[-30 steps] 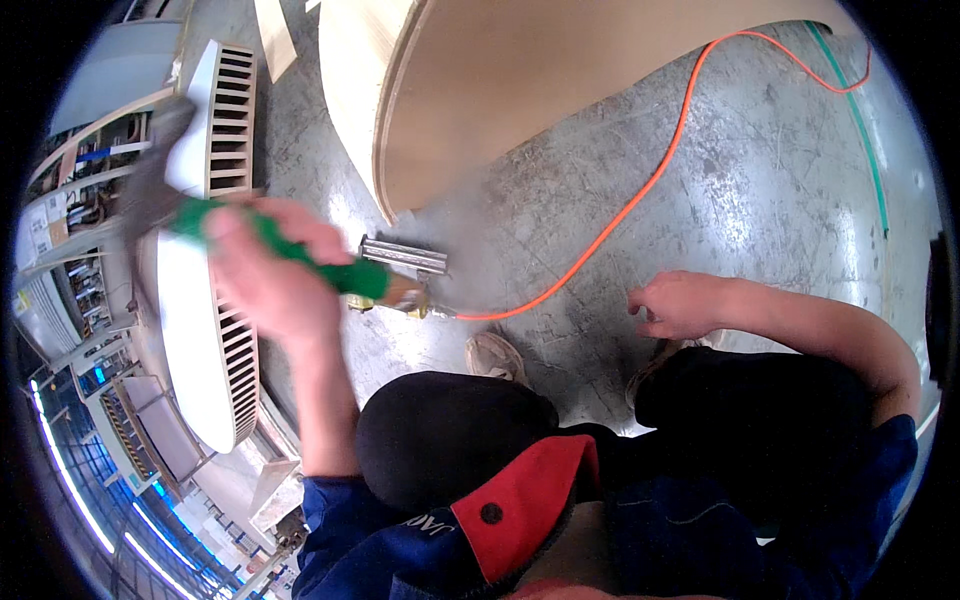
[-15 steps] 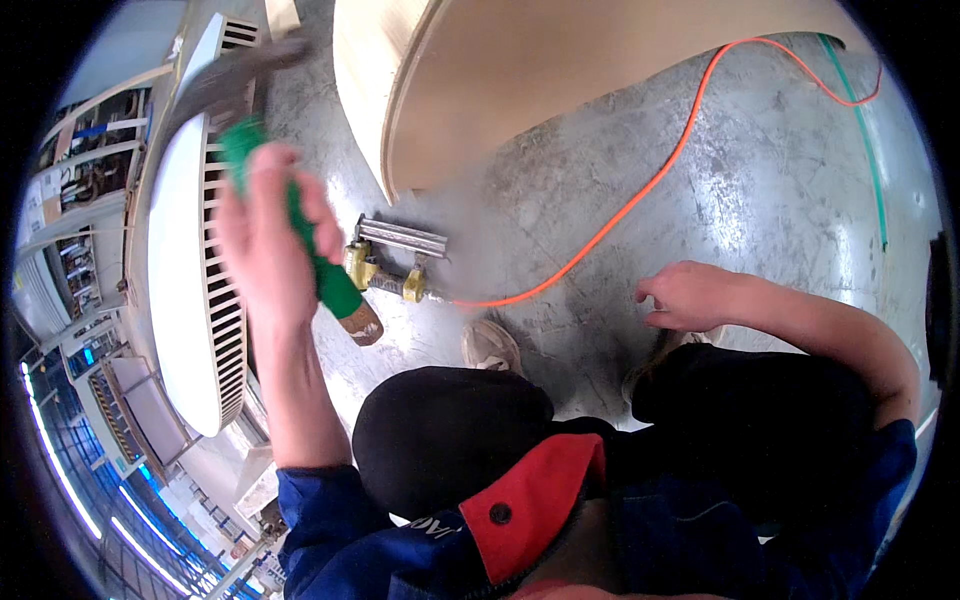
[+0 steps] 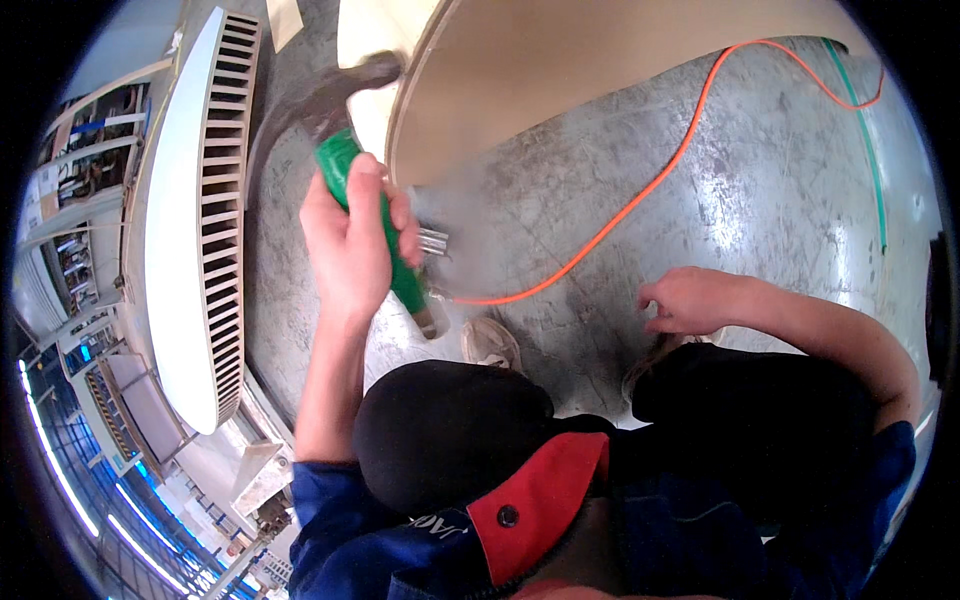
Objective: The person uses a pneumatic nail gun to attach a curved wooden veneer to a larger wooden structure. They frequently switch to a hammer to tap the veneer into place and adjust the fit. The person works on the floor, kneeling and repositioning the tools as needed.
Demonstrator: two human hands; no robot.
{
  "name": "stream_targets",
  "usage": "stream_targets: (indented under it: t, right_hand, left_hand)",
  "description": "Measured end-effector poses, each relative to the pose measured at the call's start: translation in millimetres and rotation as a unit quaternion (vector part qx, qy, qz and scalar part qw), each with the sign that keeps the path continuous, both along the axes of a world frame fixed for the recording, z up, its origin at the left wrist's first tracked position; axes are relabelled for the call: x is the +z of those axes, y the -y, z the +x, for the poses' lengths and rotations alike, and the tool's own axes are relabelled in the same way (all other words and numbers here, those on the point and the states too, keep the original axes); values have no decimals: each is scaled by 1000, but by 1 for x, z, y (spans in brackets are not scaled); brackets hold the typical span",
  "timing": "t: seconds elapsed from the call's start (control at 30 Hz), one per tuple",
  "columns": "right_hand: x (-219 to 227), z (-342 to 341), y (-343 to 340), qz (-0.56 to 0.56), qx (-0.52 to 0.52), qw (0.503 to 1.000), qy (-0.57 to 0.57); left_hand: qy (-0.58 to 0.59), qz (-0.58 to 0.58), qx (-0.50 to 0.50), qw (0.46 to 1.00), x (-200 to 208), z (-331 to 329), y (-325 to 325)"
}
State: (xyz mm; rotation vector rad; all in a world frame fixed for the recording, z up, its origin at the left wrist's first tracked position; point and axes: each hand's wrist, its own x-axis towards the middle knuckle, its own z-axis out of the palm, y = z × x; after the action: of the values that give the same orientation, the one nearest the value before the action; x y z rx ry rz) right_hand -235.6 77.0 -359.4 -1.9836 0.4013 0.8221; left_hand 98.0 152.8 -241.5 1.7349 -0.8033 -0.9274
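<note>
My left hand [image 3: 352, 240] is closed around the green grip of a claw hammer [image 3: 340, 160], raised over the floor beside a large curved wooden panel [image 3: 520, 80]. The hammer's dark head points up and away, somewhat smeared by motion. Behind the hand and grip, a nail gun lies on the floor, mostly hidden; only part of its silver magazine [image 3: 433, 241] shows. My right hand [image 3: 690, 300] hangs by my right knee, fingers loosely bent and apart, with nothing visible in it.
An orange air hose [image 3: 640, 195] curves across the grey floor to the far right. At the left stands a white-faced curved piece with a slatted edge [image 3: 225, 180]. A green strip [image 3: 868, 150] lies at the right. One of my shoes [image 3: 490, 343] shows between floor and knee.
My left hand has swung the hammer to the right, toward the curved wooden panel, and now covers most of the nail gun. The right hand has barely moved.
</note>
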Motion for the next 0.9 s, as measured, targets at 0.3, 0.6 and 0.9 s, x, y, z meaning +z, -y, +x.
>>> stream_targets:
  t: [0.3, 0.6, 0.9]
  right_hand:
    - [1, 3, 3, 13, -3, 1000, -7]
    - [0, -1, 0, 6, -1, 1000, -14]
    - [9, 5, 1, 9, -7, 1000, -28]
  left_hand:
    - [173, -33, -13, 984, -15, 22, -16]
    - [60, -159, 111, 979, -21, 17, -10]
    - [-44, -230, 88, 968, -3, 23, -6]
